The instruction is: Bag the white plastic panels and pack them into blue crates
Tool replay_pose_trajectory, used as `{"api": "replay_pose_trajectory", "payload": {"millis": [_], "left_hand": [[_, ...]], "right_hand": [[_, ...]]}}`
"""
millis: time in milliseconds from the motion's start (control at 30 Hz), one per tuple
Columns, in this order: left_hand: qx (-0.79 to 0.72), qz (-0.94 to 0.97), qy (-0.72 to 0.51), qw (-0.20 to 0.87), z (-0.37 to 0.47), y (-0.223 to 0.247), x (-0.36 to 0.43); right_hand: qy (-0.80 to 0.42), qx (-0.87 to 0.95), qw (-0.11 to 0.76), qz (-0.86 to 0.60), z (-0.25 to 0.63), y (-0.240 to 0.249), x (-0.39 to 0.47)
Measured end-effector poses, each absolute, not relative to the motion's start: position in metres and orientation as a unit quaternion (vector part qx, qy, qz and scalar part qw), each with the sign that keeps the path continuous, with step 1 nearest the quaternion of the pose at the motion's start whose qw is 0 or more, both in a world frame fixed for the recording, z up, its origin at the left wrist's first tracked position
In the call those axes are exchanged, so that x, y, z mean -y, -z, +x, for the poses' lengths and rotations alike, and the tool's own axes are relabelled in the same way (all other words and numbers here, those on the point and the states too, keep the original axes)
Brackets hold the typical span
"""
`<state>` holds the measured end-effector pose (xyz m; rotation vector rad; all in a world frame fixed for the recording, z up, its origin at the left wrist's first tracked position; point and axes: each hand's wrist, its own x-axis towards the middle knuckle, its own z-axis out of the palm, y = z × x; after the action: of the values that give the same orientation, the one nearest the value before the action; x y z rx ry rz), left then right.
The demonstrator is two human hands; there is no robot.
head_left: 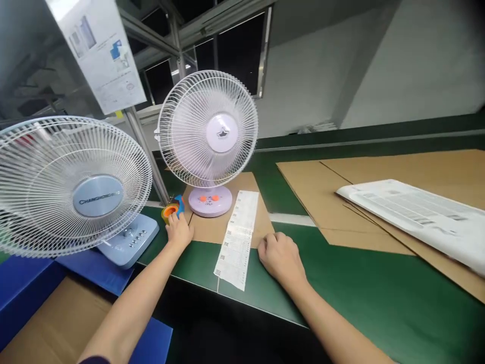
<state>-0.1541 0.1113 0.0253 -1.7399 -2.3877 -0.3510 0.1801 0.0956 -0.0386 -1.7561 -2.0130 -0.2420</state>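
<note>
At the back of the green bench, my left hand [179,231] has its fingers curled against a blue tape dispenser [181,203] with an orange and yellow tape roll [170,210]. The exact hold is partly hidden. My right hand [280,254] rests on the bench, fingers curled in, with nothing visible in it. Between the hands lies a long white strip of printed labels [238,237], partly on a cardboard sheet [207,231] and hanging toward the bench's front edge. A lilac desk fan [210,202] with two orange buttons stands upright on that cardboard.
A blue fan [129,240] stands at the left, above an open blue box [28,285]. Flat cardboard [303,194] covers the bench's right side, with a white panel-shaped piece [413,215] on top. A metal post [147,151] carries a printed sheet [96,53].
</note>
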Motion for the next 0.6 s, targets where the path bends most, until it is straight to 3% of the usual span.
{"api": "replay_pose_trajectory", "payload": {"millis": [167,300,433,600], "left_hand": [[0.616,-0.744,0.246,0.087,-0.123,0.003,-0.061],[0.482,-0.825,0.294,-0.026,-0.116,0.033,-0.061],[0.491,-0.822,0.273,-0.091,-0.119,0.049,-0.070],[0.501,-0.815,0.274,-0.097,-0.122,0.046,-0.072]], "right_hand": [[0.008,0.719,0.276,-0.638,0.175,0.019,-0.084],[0.023,0.684,0.284,-0.671,0.175,0.027,-0.087],[0.023,0.631,0.370,-0.682,0.178,0.034,-0.088],[0.025,0.483,0.501,-0.718,0.219,0.027,-0.087]]}}
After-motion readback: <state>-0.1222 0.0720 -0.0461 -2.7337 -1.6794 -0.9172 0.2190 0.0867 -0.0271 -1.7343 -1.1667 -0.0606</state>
